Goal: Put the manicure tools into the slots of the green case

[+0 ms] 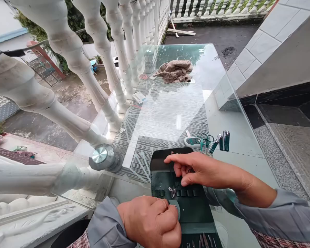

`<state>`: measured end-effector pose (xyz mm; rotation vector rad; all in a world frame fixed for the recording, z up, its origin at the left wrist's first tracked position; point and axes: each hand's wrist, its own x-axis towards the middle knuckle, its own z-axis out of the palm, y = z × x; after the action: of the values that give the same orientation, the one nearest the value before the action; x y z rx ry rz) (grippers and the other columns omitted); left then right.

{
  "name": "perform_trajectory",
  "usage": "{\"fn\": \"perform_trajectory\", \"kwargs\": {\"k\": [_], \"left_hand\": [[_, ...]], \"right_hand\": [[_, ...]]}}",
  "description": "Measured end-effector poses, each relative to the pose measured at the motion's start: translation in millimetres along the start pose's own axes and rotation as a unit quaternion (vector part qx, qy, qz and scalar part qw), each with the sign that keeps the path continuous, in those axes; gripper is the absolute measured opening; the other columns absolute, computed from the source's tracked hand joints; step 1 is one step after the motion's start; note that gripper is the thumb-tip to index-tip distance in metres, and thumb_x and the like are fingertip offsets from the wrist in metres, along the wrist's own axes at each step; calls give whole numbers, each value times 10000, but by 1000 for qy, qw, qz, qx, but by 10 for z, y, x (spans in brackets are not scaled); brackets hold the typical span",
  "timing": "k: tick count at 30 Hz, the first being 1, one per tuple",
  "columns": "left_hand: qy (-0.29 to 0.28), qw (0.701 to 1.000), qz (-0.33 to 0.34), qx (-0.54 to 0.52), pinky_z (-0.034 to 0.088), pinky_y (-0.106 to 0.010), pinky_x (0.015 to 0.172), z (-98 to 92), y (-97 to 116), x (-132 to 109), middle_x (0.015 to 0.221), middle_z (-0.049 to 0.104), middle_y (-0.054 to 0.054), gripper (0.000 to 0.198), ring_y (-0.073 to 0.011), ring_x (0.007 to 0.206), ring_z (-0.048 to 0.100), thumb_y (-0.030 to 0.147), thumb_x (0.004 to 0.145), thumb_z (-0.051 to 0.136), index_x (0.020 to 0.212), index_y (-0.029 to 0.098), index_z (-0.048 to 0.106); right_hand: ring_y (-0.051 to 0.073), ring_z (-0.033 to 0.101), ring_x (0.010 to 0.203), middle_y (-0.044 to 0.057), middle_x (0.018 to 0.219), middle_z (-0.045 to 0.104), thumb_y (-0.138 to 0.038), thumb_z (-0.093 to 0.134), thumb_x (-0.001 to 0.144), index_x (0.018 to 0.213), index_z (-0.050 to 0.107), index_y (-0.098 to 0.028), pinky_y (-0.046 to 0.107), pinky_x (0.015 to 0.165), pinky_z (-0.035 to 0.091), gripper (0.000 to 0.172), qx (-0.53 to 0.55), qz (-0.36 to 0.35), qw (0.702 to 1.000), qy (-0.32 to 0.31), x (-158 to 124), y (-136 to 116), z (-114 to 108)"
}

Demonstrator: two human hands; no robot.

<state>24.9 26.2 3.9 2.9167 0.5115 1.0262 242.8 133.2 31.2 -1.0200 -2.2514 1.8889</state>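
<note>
A dark green manicure case (191, 210) lies unfolded on the glass table, with elastic loops across its middle and several slim metal tools (204, 241) in its lower part. Over its upper half, my right hand (193, 168) is closed around the dark handles of small nippers, index finger stretched forward. The nippers' metal jaws (173, 192) point down at the row of loops. My left hand (155, 220) is closed in a fist at the case's left side. A pale green rounded piece (177, 208) shows beside its knuckles; what the fist holds is hidden.
Beyond the case lie green-handled scissors (204, 139), several nail clippers (223, 140) and a pale green-and-white tool (191, 141). A brown cloth (174, 71) rests at the far end of the glass table (232, 127). White balusters (74, 65) line the left side; a small card (139, 97) lies near them.
</note>
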Motion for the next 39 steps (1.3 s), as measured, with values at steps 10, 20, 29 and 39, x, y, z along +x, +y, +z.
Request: {"fn": "perform_trajectory", "kwargs": {"k": [10, 20, 29, 39], "left_hand": [[-57, 996, -52, 41, 355, -260, 406, -24, -8, -9, 723, 584, -16, 79, -125, 525, 506, 120, 829, 520, 852, 163, 583], [-73, 990, -115, 39, 375, -266, 459, -52, -58, 10, 730, 611, -29, 283, -130, 552, 515, 93, 967, 323, 873, 145, 585], [29, 998, -25, 43, 374, -263, 447, -47, 33, 10, 674, 604, -15, 83, -118, 539, 509, 129, 837, 645, 760, 157, 636], [-73, 996, 29, 31, 485, -264, 504, 29, 57, -37, 846, 667, -95, 186, -141, 605, 565, 175, 885, 527, 811, 133, 692]], "right_hand": [[149, 583, 833, 27, 934, 641, -97, 703, 757, 1366, 563, -197, 245, 757, 462, 633, -124, -44, 990, -48, 62, -121, 114], [136, 570, 805, 10, 875, 621, 21, 589, 723, 894, 625, -187, 253, 730, 451, 271, -150, -44, 985, 68, 118, -9, 181], [160, 564, 887, 34, 1004, 565, -85, 584, 832, 941, 585, -212, 287, 779, 451, 166, -203, -46, 963, 172, 74, 24, 256], [167, 588, 808, 31, 873, 636, -111, 495, 836, 884, 596, -203, 303, 742, 461, 144, -207, -21, 963, 173, 68, 122, 268]]}}
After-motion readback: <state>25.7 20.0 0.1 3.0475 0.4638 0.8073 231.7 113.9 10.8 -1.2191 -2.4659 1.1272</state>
